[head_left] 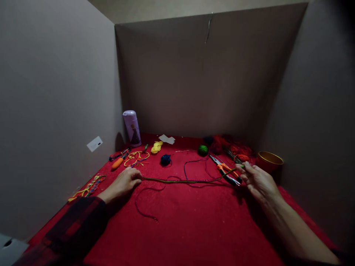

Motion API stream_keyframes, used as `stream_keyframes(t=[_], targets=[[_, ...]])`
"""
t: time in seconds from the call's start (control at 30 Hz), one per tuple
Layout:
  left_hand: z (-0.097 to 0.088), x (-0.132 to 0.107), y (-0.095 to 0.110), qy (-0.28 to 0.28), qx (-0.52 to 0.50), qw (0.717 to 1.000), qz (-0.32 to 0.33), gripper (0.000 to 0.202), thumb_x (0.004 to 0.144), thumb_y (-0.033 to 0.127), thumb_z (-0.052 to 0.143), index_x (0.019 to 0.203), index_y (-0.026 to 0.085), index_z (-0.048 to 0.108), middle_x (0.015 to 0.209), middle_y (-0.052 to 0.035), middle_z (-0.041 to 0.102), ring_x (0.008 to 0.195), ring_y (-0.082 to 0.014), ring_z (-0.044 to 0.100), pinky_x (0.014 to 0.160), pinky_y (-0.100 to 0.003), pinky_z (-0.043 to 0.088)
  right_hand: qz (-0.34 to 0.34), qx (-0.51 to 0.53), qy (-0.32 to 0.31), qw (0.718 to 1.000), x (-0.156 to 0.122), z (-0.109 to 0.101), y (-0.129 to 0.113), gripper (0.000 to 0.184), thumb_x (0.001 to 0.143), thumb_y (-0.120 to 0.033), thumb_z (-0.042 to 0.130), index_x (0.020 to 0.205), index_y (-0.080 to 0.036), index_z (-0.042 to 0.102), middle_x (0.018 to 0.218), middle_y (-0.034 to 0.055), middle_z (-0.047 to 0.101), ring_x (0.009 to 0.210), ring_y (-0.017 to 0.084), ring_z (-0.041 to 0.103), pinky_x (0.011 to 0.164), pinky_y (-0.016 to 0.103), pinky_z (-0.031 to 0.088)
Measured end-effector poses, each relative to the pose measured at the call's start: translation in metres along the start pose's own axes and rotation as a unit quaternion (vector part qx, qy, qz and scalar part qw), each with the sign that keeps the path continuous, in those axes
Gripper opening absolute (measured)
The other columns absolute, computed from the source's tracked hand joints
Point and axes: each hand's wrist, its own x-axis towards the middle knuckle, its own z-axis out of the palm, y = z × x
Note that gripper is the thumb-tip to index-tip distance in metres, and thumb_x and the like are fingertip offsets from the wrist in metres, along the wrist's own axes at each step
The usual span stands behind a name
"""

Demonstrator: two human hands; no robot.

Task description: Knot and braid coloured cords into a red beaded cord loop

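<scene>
A long green cord (177,181) stretches between my two hands, low over the red cloth. Its left end goes into my left hand (128,181), closed with the fingers curled down near the cloth. My right hand (257,181), raised a little, pinches the other end between thumb and fingers. Below and behind the green cord lies a dark glittery cord (144,212), curving loosely across the cloth. Orange-and-black handled pliers (226,170) rest just left of my right hand, partly under the green cord.
Grey panels enclose the red cloth (188,229). Behind my hands lie a blue yarn ball (165,159), a green yarn ball (202,150) and a yellow yarn bundle (156,147). A purple bottle (132,127) stands back left, a gold-rimmed bowl (270,159) right. Braided colored strings (90,188) lie left.
</scene>
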Motion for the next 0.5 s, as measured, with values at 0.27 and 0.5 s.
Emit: stream_keyframes(t=[0.27,0.5], targets=[[0.007,0.005,-0.011,0.050,-0.014,0.998,0.031,0.019,0.077,0.033,0.049,0.063,0.019,0.049,0.069,-0.0033,0.054,0.068,-0.0184,0.046,0.066,-0.029,0.036,0.031,0.016,0.024,0.999,-0.001,0.004,-0.004,0.017,0.077,-0.010,0.065,0.072,-0.014,0.050,0.068,0.0044,0.065,0.056,0.012,0.064,0.035,0.011,0.044],[-0.007,-0.002,0.011,0.077,-0.373,0.918,-0.115,0.039,0.066,0.053,0.065,0.073,0.019,0.048,0.060,0.0041,0.047,0.050,-0.0092,0.039,0.046,-0.020,0.031,0.081,0.061,0.044,0.994,0.004,-0.002,-0.001,0.017,0.087,-0.003,0.047,0.073,-0.014,0.049,0.069,0.0057,0.065,0.051,0.009,0.061,0.035,0.010,0.044]])
